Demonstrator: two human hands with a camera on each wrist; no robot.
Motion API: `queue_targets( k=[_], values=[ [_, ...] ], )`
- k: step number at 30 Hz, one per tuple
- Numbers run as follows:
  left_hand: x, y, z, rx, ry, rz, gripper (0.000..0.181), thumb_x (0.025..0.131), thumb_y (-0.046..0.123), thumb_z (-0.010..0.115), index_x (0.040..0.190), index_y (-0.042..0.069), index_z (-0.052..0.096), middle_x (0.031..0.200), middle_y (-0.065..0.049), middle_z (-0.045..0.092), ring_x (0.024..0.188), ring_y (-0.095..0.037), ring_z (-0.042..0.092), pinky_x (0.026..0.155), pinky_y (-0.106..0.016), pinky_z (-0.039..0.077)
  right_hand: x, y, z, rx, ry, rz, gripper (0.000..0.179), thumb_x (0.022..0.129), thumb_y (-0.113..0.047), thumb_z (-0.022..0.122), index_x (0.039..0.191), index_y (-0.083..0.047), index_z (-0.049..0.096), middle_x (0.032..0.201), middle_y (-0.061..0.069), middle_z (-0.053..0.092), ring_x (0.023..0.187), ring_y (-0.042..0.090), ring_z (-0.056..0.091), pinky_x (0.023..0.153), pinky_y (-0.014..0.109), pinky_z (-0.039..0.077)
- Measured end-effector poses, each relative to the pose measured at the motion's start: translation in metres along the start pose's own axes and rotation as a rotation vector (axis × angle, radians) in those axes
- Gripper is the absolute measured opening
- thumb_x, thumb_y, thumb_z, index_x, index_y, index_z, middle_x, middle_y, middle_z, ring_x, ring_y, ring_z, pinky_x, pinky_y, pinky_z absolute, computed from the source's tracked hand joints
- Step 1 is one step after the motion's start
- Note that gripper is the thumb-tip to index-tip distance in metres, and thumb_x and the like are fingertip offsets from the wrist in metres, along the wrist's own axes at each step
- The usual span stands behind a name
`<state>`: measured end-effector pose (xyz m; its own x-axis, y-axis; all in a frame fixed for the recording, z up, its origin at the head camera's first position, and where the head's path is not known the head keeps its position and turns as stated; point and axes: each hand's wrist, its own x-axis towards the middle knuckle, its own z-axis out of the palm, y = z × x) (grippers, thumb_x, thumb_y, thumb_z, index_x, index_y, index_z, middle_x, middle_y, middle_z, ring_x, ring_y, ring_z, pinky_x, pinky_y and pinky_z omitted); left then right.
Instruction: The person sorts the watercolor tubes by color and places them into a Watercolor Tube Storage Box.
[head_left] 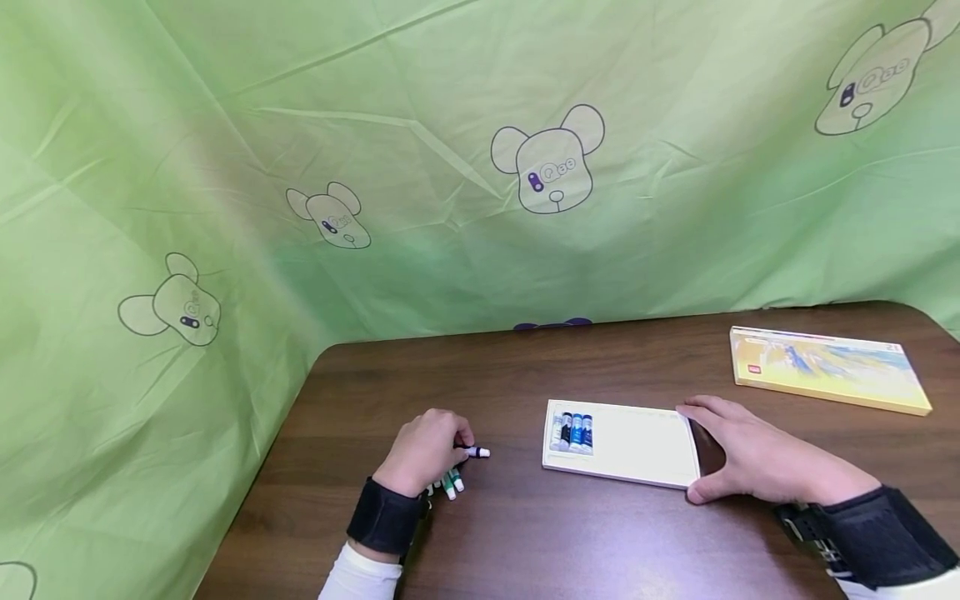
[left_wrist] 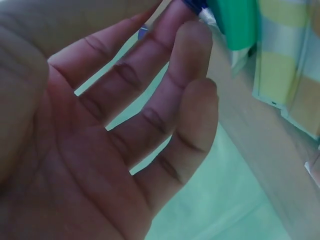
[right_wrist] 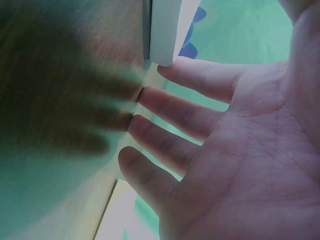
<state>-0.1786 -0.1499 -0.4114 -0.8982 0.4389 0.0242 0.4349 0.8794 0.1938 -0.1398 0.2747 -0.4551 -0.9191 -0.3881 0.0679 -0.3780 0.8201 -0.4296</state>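
Holding one white tray (head_left: 637,446) (four tubes (head_left: 572,432) inside), right-hand fingers (head_left: 701,410) spread, left-hand fingers (head_left: 463,435) pinching one tube (head_left: 477,452).

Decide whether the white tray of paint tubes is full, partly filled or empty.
Partly filled: the white tray holds four paint tubes at its left end; the remainder is bare.

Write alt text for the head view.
A person's left hand grips paint tubes on a dark wooden table; their right hand steadies a white tray holding four tubes. A yellow box lies far right.
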Motion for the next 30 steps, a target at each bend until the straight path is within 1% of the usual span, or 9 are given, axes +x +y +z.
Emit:
queue_targets(
  k=[8, 15, 19, 24, 30],
  values=[
    [0.0023, -0.0001, 0.0008, -0.002, -0.001, 0.010, 0.007, 0.087, 0.011, 0.083, 0.087, 0.015, 0.078, 0.084, 0.004, 0.073, 0.078, -0.012, 0.066, 0.065, -0.035, 0.053, -0.0003, 0.0001, 0.0010, -0.006, 0.004, 0.003, 0.109, 0.061, -0.049, 0.097, 0.145, 0.006, 0.053, 0.148, 0.030, 0.051, 0.133, 0.050, 0.052, 0.102, 0.065, 0.046],
    [0.0029, -0.0011, 0.0024, 0.019, 0.039, 0.018, 0.005, 0.089, 0.010, 0.081, 0.091, 0.014, 0.080, 0.086, 0.002, 0.074, 0.077, -0.012, 0.064, 0.064, -0.034, 0.052, -0.0005, -0.0003, 0.0009, -0.013, 0.003, 0.011, 0.110, 0.061, -0.050, 0.097, 0.145, 0.006, 0.053, 0.148, 0.031, 0.051, 0.133, 0.051, 0.052, 0.102, 0.064, 0.046],
    [0.0030, -0.0017, 0.0034, 0.023, 0.062, 0.015, 0.006, 0.091, 0.009, 0.080, 0.095, 0.014, 0.080, 0.087, 0.001, 0.074, 0.077, -0.014, 0.065, 0.064, -0.037, 0.053, -0.0005, -0.0003, 0.0009, -0.015, 0.006, 0.008, 0.110, 0.061, -0.050, 0.097, 0.145, 0.006, 0.053, 0.148, 0.031, 0.051, 0.133, 0.050, 0.052, 0.102, 0.064, 0.046],
    [0.0018, -0.0035, 0.0056, 0.055, 0.097, 0.006, 0.008, 0.089, 0.008, 0.081, 0.094, 0.013, 0.079, 0.088, -0.002, 0.074, 0.080, -0.017, 0.068, 0.066, -0.039, 0.056, -0.0007, -0.0006, 0.0010, -0.007, -0.002, 0.014, 0.110, 0.061, -0.049, 0.097, 0.145, 0.006, 0.053, 0.148, 0.032, 0.050, 0.133, 0.052, 0.051, 0.102, 0.065, 0.046],
    [0.0021, -0.0040, 0.0072, 0.075, 0.112, 0.006, 0.010, 0.086, 0.008, 0.084, 0.092, 0.013, 0.077, 0.083, 0.000, 0.069, 0.075, -0.015, 0.064, 0.066, -0.038, 0.055, -0.0009, -0.0002, 0.0012, -0.002, 0.001, 0.011, 0.110, 0.061, -0.049, 0.097, 0.145, 0.006, 0.053, 0.148, 0.032, 0.050, 0.133, 0.052, 0.051, 0.103, 0.066, 0.046]
  ],
)
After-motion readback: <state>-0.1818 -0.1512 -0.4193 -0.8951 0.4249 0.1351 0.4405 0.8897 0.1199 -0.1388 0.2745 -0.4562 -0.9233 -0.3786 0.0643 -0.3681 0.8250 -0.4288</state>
